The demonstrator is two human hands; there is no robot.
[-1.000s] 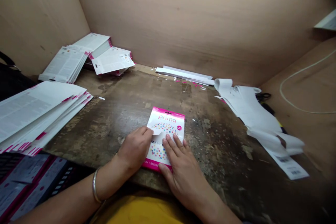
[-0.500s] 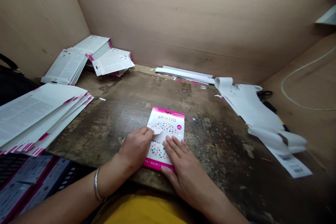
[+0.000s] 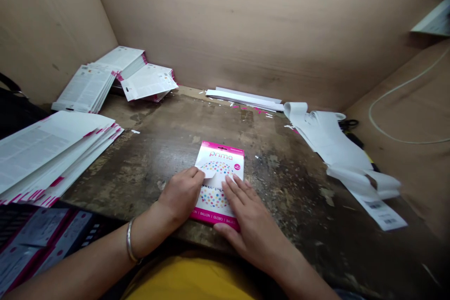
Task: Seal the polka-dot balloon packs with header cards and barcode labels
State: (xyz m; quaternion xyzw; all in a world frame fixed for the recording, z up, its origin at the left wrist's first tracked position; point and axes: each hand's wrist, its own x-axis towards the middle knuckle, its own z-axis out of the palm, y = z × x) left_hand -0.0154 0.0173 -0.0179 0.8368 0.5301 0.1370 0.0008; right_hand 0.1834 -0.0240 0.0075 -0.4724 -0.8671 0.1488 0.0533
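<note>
A pink and white "prima" balloon packet (image 3: 221, 165) with coloured dots lies flat on the worn wooden table (image 3: 168, 140) just in front of me. My left hand (image 3: 181, 195) rests on the packet's left side, its fingers pinched on a small white sticker (image 3: 211, 175) over the packet's middle. My right hand (image 3: 251, 218) lies flat on the packet's lower right, fingers stretched out and pressing it down. A metal bangle sits on my left wrist.
Fanned stacks of white printed cards lie at the left edge (image 3: 45, 150) and in the far left corner (image 3: 116, 75). A long strip of white label backing (image 3: 337, 150) trails along the right. Brown board walls close in the table. Pink-edged packets (image 3: 38, 243) lie at the lower left.
My right hand has slid slightly down and right on the packet, uncovering more of its lower edge. The left hand keeps its pinch on the sticker.
</note>
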